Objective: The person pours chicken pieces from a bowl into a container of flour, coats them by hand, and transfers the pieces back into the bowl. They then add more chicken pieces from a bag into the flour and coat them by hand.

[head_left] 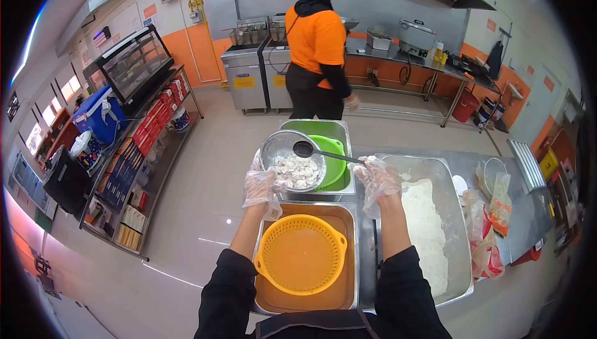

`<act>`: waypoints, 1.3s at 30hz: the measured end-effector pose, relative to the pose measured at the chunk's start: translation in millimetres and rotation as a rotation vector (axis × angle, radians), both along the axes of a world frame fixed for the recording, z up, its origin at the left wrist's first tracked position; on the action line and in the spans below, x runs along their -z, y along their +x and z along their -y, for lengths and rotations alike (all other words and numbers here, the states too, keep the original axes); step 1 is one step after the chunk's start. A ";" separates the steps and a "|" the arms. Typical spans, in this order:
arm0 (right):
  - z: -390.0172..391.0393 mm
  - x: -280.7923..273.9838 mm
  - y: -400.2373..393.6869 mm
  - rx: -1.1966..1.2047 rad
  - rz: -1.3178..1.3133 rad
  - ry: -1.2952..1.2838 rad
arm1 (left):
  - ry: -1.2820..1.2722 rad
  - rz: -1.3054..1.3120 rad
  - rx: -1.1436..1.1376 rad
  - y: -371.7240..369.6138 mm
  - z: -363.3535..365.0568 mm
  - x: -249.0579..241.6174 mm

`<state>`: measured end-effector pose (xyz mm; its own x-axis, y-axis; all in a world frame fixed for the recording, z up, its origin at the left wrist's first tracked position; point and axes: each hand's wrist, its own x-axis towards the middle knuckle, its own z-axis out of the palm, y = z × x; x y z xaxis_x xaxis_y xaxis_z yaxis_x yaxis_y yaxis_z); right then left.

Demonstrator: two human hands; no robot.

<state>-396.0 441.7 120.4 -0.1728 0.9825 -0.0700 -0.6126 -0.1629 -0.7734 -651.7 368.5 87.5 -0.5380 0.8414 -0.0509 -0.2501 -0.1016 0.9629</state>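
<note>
A metal bowl (pixel 268 147) with white floured pieces (pixel 297 171) in it is gripped at its left rim by my gloved left hand (pixel 262 188). My right hand (pixel 377 180), also in a clear plastic glove, is closed on the handle of a black ladle (pixel 304 148), whose head is over the bowl. Behind and partly under the bowl, a green basket (pixel 334 146) stands in a metal tray. Nearer to me, a yellow perforated basket (pixel 303 254) sits in a tray of brownish liquid (pixel 267 295). White flour (pixel 425 227) fills part of a large metal tray (pixel 457 252) on the right.
A person in an orange shirt (pixel 315 37) stands beyond the trays, near the fryers (pixel 246 81). Plastic packets (pixel 499 205) and a strainer (pixel 495 171) lie at the right. A shelf with boxes (pixel 124 171) and a glass display case (pixel 140 65) stands left.
</note>
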 end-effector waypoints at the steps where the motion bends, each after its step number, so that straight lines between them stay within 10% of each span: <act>1: 4.9 -1.8 -4.3 0.027 0.322 0.239 | -0.010 -0.011 0.013 0.5 0.6 -2.1; 3: 16.5 -8.9 -12.4 0.077 0.966 0.718 | 0.009 -0.019 0.048 2.7 3.0 -8.3; 9: 14.6 -6.1 -25.3 0.052 0.037 0.154 | 0.129 0.048 0.095 -2.8 4.2 2.8; 18: 38.1 -17.7 -34.7 0.177 0.092 0.469 | 0.028 -0.111 0.068 -0.6 9.5 -16.9; 26: 55.0 -10.5 -22.2 0.378 0.805 1.034 | -0.010 -0.124 0.030 -1.2 5.1 -21.4; 30: 45.5 -8.3 -28.8 0.220 0.151 0.415 | 0.021 -0.103 -0.002 -12.0 1.1 -0.4; 39: -19.2 70.0 -30.8 0.242 0.300 0.298 | 0.010 -0.074 -0.037 -21.7 10.5 2.2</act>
<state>-426.8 460.9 50.4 0.0474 0.9769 0.2086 -0.3487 0.2119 -0.9130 -673.5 357.9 85.4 -0.5709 0.8210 -0.0011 -0.1740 -0.1196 0.9775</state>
